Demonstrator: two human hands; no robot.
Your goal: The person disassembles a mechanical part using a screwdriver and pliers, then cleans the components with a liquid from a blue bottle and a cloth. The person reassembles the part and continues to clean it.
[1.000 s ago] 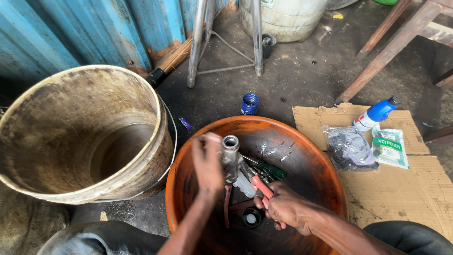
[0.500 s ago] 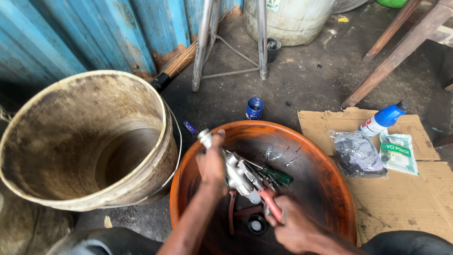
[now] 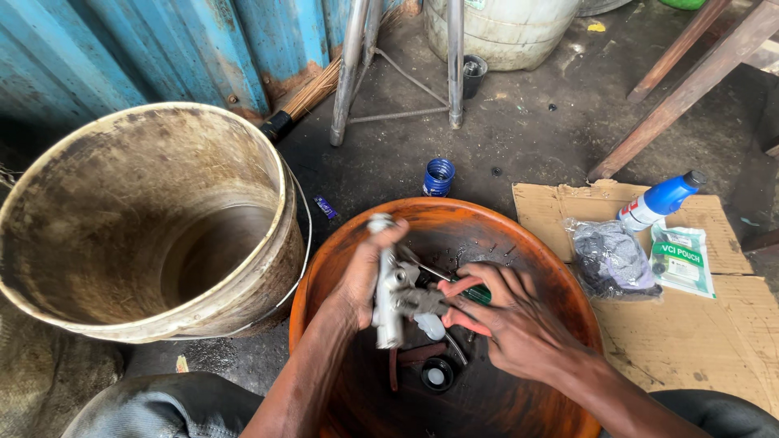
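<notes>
Both hands worked mid-job over the basin (image 3: 560, 284) at lower centre: left hand (image 3: 365, 272) gripped the metal part (image 3: 391, 296), right hand (image 3: 507, 320) held red-handled pliers (image 3: 461, 285) against it, loose pieces lying below.

A wall of blue-painted corrugated metal sheet (image 3: 122, 49), rusted along its foot, runs across the top left. The floor is dark, grimy concrete (image 3: 527, 130) in flat daylight. Two bare metal legs of a stand (image 3: 349, 73) rise near the wall; slanted brown wooden furniture legs (image 3: 673, 89) cross the top right corner.
</notes>
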